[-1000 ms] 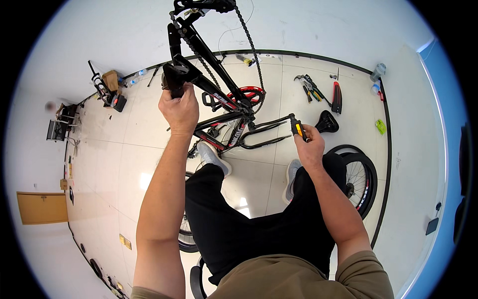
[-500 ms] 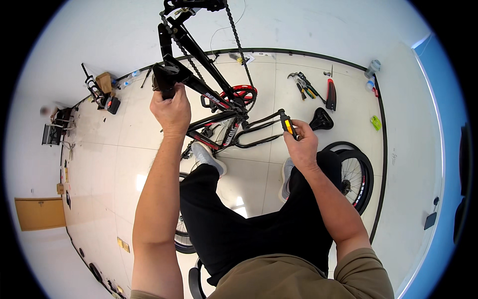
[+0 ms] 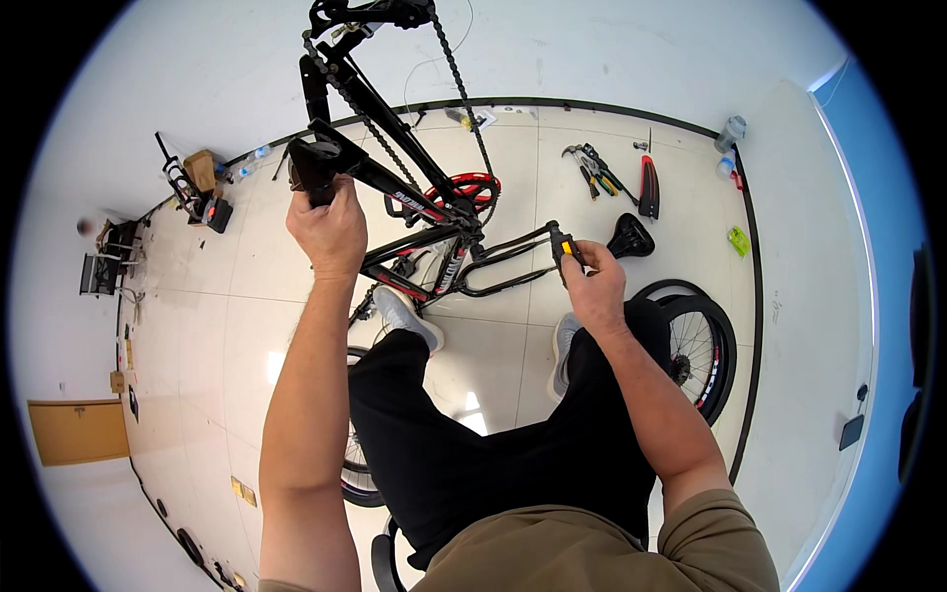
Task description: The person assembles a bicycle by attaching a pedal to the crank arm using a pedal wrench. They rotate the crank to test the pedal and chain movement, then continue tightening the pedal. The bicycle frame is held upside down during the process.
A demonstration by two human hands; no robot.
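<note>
A black bicycle frame (image 3: 434, 266) with red and white markings stands tilted in front of me. My left hand (image 3: 330, 227) is closed around a thick black tube end (image 3: 314, 170) of it; the fingers' far side is hidden. In my right hand (image 3: 596, 281) I pinch a black pedal (image 3: 566, 253) with a yellow reflector. The pedal is close to the end of the curved black tubes (image 3: 508, 281); whether they touch I cannot tell. A chain (image 3: 459, 79) hangs past the red chainring (image 3: 483, 197), beside the frame.
On the tiled floor at right lie a black saddle (image 3: 631, 237), a hammer and pliers (image 3: 595, 173), a red and black tool (image 3: 648, 187) and a wheel (image 3: 705, 355). Another wheel (image 3: 360, 474) is by my left leg. Bottles (image 3: 732, 133) stand near the wall.
The pedal in my right hand has turned, so less of its yellow reflector shows. My left hand keeps its hold on the frame. The whole view has shifted slightly.
</note>
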